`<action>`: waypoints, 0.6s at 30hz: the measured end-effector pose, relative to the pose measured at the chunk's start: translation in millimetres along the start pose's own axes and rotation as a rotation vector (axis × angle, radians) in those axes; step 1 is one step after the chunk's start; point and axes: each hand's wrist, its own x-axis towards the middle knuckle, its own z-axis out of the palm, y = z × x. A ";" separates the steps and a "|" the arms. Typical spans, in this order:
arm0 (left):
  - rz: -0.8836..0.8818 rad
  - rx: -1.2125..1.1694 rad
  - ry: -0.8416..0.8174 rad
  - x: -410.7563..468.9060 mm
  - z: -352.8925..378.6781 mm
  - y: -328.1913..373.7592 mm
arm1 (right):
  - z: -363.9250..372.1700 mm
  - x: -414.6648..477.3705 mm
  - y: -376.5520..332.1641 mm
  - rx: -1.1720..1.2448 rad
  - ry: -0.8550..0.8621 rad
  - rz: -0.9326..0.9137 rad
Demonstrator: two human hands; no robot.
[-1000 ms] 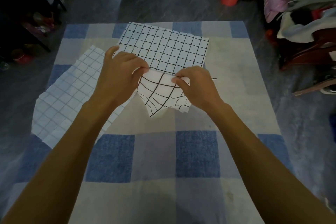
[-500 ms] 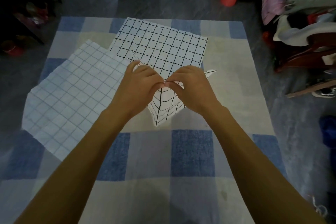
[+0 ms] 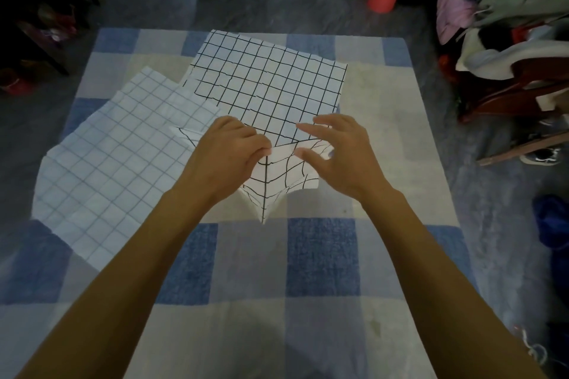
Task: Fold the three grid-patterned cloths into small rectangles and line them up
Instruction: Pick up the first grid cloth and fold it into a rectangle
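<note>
Head view: the right hand has let go since half a second ago. It now hovers with fingers spread and holds nothing, just beside the bold-grid cloth. The left hand alone pinches the cloth's gathered top edge. The halves look matched, which frees the right hand to smooth. The cloth hangs over the checked mat, nearer than the flat black-grid cloth and the pale blue-grid cloth. Its crease runs far-to-near, and its tip points toward the person.

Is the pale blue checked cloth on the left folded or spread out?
Spread out: the pale blue cloth lies flat and open on the mat, with only light creases.
</note>
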 end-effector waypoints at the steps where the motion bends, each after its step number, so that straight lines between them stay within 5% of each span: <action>1: 0.016 -0.004 -0.009 1.7 -0.2 3.8 | 1.6 0.0 -6.7 -0.017 -0.030 -0.026; 18: -0.090 -0.112 0.025 -11.2 -17.8 -5.8 | -0.3 -1.1 -7.9 0.042 0.003 -0.079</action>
